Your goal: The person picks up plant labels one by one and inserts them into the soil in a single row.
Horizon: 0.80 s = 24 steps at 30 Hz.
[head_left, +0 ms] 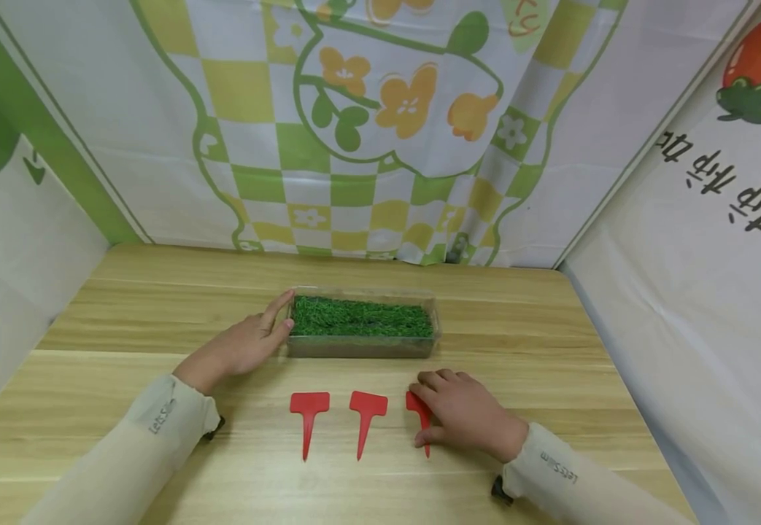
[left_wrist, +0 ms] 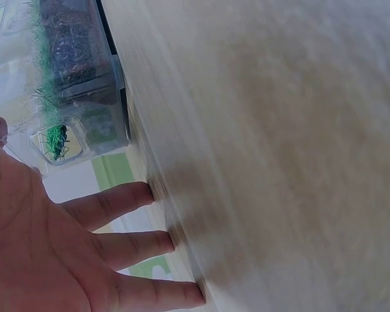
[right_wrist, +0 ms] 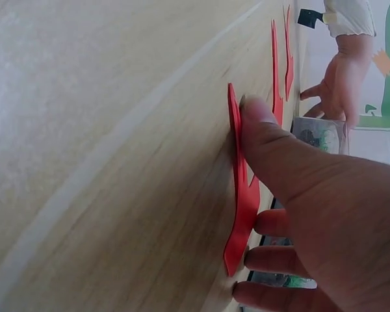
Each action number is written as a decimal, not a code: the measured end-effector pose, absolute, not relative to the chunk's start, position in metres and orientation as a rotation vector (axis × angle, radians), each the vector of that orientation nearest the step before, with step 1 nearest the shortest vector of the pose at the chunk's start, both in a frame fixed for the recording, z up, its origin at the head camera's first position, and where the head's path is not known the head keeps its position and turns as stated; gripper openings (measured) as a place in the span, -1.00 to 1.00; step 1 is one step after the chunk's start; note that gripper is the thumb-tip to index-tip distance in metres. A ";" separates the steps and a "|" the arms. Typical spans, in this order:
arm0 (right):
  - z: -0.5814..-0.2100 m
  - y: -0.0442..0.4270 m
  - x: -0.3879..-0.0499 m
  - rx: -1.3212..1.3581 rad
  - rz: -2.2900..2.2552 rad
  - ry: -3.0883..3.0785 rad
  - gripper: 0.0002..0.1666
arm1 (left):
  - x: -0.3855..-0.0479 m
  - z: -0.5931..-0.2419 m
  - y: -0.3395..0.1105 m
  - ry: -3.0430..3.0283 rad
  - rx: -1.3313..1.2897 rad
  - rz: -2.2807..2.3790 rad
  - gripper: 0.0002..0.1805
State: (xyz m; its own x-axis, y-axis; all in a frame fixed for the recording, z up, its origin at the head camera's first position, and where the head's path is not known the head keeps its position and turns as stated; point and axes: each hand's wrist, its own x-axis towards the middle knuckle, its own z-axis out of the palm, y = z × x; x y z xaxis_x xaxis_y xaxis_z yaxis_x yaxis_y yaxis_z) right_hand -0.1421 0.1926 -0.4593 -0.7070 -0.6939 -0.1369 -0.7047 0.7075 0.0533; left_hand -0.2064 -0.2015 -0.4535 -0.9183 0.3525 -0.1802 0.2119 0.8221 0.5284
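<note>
Now the left hand [head_left: 245, 344], spread, touches the clear box [head_left: 360, 348]; the right hand [head_left: 468, 414] spreads over the rightmost red tag [right_wrist: 246, 209].

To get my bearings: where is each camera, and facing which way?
Head: on the head, facing forward and down at the clear box and three red markers; left hand, right hand and sleeves show.
Left wrist: on that wrist, facing the table and box; left hand shows.
Right wrist: on that wrist, facing the markers; both hands show.
Head and right wrist share all three markers.
</note>
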 end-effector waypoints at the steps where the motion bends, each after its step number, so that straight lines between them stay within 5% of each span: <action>1: -0.459 0.193 -0.142 -1.155 0.150 2.804 0.01 | -0.206 -0.454 -0.201 2.736 0.434 0.748 -0.28; 24: -0.455 0.193 -0.140 -1.118 -0.024 2.733 0.02 | -0.207 -0.453 -0.202 2.709 0.449 0.810 -0.29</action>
State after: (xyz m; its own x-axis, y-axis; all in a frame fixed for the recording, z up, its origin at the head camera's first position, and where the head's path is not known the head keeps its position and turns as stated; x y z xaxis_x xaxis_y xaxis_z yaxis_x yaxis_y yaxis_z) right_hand -0.1397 0.1926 -0.4554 -0.6981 -0.6960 -0.1678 -0.6930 0.7158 -0.0860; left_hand -0.2068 -0.2022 -0.4534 -0.9132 0.3688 -0.1735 0.2132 0.7949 0.5681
